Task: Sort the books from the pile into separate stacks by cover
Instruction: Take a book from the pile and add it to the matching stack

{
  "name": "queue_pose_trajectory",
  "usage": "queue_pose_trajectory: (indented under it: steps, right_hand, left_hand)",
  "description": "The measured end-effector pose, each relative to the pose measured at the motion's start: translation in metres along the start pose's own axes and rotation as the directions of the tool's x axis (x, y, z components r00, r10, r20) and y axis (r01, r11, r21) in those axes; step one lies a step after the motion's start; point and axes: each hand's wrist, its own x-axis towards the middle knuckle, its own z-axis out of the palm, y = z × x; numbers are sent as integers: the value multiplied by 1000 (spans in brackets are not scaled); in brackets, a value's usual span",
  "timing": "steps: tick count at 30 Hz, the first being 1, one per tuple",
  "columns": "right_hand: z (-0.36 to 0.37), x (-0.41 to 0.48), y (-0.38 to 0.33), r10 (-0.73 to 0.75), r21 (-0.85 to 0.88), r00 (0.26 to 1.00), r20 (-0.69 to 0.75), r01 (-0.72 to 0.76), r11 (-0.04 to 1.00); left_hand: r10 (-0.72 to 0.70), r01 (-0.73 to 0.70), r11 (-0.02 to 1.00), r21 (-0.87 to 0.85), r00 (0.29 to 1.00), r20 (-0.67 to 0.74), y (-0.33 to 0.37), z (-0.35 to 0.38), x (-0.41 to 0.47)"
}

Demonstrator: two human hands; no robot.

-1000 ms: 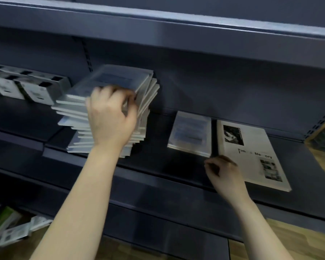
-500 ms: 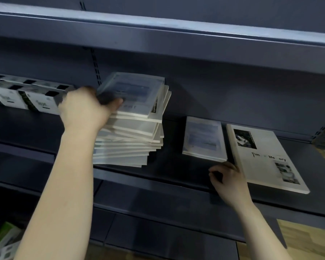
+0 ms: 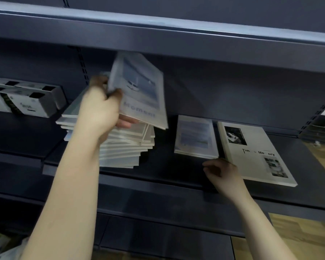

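A messy pile of pale books (image 3: 128,147) lies on a dark shelf (image 3: 167,171). My left hand (image 3: 103,111) grips a blue-covered book (image 3: 141,91) by its left edge and holds it tilted up above the pile. To the right, a small book with the same blue cover (image 3: 195,136) lies flat. Beside it lies a larger white book (image 3: 255,154) with black lettering and small photos. My right hand (image 3: 223,175) rests at the shelf's front edge, fingers curled, between those two books, holding nothing.
White boxes with black markings (image 3: 24,98) stand at the left on the same shelf. An upper shelf (image 3: 176,34) hangs close over the lifted book. A wooden floor (image 3: 304,237) shows at lower right. Light packages (image 3: 2,246) lie on the floor at lower left.
My left hand has taken hold of the top blue book and lifted it off the pile, tilting it upright. My right hand has stayed at the shelf edge.
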Motion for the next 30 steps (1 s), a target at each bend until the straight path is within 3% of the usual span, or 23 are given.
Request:
queue_pose_trajectory:
  steps: [5, 7, 9, 11, 12, 16, 18, 20, 23, 25, 30]
  right_hand:
    - [-20, 3, -21, 87, 324, 996, 26, -91, 942]
    - [-29, 4, -30, 166, 555, 986, 11, -144, 819]
    - [-41, 5, -37, 250, 756, 968, 31, -186, 628]
    - [-50, 7, -37, 313, 831, 946, 79, -236, 503]
    - [-52, 7, -34, 315, 833, 944, 99, -251, 492]
    - [-53, 9, -18, 323, 786, 943, 84, -262, 560]
    - [-54, 10, -13, 330, 744, 943, 47, -254, 618]
    - [-54, 12, -7, 321, 683, 946, 38, -259, 683]
    - [-50, 17, -4, 338, 628, 939, 64, -301, 718]
    - [-45, 21, -5, 332, 592, 940, 77, -311, 743]
    - [-30, 31, 1, 325, 489, 940, 107, -334, 806]
  left_hand:
    - [-27, 63, 975, -214, 986, 166, -8, 54, -38]
    - [-21, 85, 947, -309, 979, 203, -18, 80, -53]
    - [-11, 91, 933, -348, 974, 227, -35, 103, -65]
    - [-19, 107, 941, -322, 964, 265, -51, 120, -75]
    - [-36, 124, 944, -306, 960, 277, -58, 127, -78]
    - [-85, 129, 981, -145, 957, 277, -87, 136, -75]
    - [-27, 7, 997, 79, 965, 262, -103, 132, -67]
    - [73, -169, 922, 347, 960, 272, -121, 128, -61]
    - [220, -355, 701, 618, 933, 286, -142, 128, -52]
    - [250, -389, 625, 677, 921, 299, -153, 130, -50]
    - [203, -371, 614, 696, 927, 315, -165, 133, -55]
